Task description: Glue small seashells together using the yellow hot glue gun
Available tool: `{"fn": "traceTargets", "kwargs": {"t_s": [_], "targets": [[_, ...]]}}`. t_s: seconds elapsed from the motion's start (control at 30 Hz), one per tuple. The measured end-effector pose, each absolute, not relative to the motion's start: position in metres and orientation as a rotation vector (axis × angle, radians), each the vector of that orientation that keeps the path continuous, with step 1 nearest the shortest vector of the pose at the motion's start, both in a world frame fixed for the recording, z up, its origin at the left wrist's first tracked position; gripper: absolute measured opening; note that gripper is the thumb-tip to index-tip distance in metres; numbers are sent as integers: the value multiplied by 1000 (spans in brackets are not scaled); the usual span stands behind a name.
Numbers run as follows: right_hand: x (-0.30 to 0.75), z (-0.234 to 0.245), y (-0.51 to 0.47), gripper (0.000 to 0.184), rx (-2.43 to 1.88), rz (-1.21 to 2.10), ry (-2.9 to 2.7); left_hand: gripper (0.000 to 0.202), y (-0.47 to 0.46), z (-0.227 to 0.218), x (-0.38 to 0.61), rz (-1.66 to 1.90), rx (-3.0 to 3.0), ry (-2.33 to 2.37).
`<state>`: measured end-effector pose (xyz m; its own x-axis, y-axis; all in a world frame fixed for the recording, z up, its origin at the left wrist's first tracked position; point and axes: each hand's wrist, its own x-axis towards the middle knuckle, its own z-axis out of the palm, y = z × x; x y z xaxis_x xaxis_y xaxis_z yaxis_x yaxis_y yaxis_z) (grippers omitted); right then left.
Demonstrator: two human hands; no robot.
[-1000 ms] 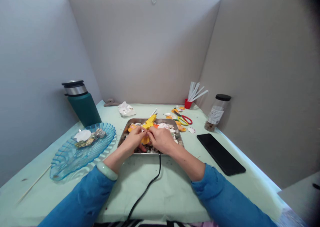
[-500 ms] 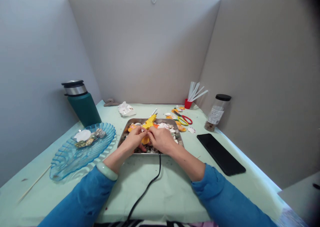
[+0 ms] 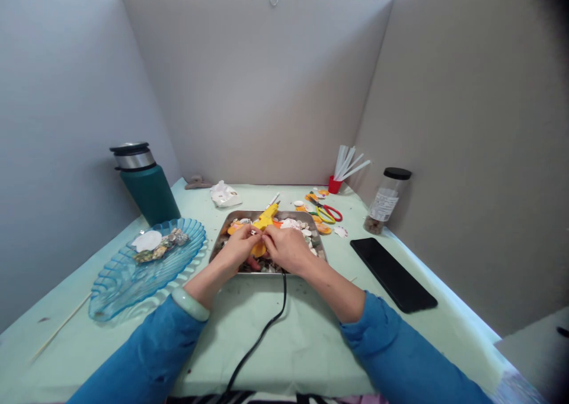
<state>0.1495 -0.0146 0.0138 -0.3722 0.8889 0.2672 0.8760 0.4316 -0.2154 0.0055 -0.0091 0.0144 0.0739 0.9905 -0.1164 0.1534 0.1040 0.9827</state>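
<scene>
Both hands are close together, low over the metal tray (image 3: 231, 215). The left hand (image 3: 235, 249) pinches a small shell (image 3: 254, 233) in its fingertips. The right hand (image 3: 287, 249) is curled, and its fingertips meet the shell from the other side. I cannot tell if they pinch it too, because it is so tiny.

I think the hands are held over the tray so that anything that slips falls back in with the other shells. The wrists are low near the surface (image 3: 306, 333), which likely helps hold the hands steady.

The yellow glue gun (image 3: 267, 217) lies in the tray just behind the fingers, close enough to grab. Its black cord (image 3: 271, 321) runs back between the arms.

The small shell looks pale and whitish, and not much bigger than a fingertip. Its shape is too small to make out. Well off to the left, a blue glass dish (image 3: 120, 282) holds a few shells.
</scene>
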Motion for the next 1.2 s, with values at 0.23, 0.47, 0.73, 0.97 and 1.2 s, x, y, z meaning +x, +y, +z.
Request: {"fn": "traceTargets", "kwargs": {"t_s": [0.23, 0.47, 0.73, 0.97, 1.2], "targets": [[150, 13, -14, 35, -1505, 73, -2356, 10, -10, 14, 6, 1009, 1274, 1280], [150, 12, -13, 33, -1488, 56, -2347, 11, -9, 13, 6, 1002, 1280, 1300], [149, 14, -15, 35, -1509, 68, -2356, 16, -7, 9, 4, 1005, 1301, 1301], [150, 12, -13, 34, -1508, 77, -2360, 11, -6, 8, 5, 990, 1345, 1355], [149, 14, -14, 34, -1506, 60, -2365, 8, -6, 8, 5, 1012, 1334, 1332]]}}
